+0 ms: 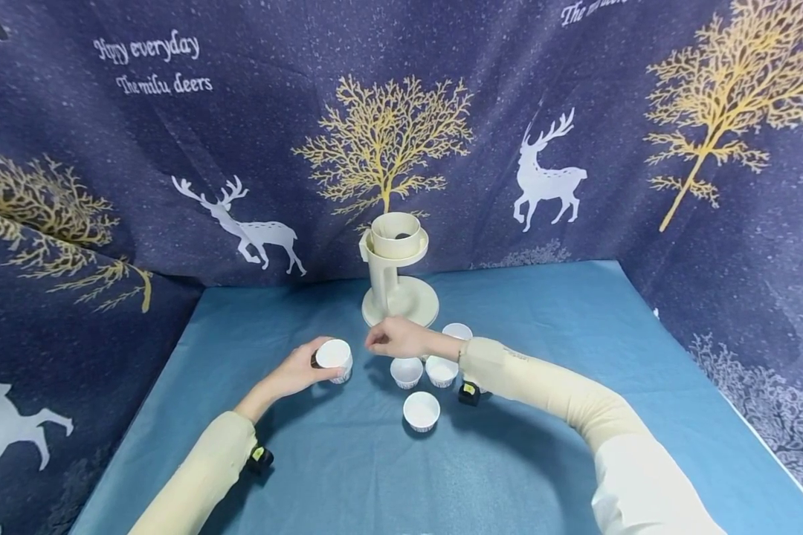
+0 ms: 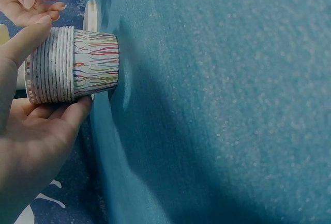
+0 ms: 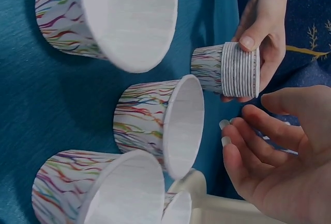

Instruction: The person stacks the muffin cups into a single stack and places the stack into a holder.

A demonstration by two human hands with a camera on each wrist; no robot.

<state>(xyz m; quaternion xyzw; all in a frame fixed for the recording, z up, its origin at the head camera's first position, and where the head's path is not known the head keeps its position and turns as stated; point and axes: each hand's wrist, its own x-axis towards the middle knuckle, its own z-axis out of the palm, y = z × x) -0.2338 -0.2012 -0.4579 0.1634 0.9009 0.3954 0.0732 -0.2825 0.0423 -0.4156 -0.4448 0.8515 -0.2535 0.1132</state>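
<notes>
A nested stack of white paper baking cups with thin coloured wavy stripes is gripped by my left hand, thumb on one side and fingers on the other. The left wrist view shows many rims of the stack pressed close together. To the right of it, my right hand hovers over the table, its fingers loosely bent; in the right wrist view nothing lies between the fingers. Single baking cups stand mouth up below and beside the right forearm, among them a front cup and a middle cup.
A cream stand with a round base and a ring-shaped top rises at the back of the blue-covered table. Behind it hangs a dark blue cloth printed with deer and trees. Partly behind the right sleeve stands another cup.
</notes>
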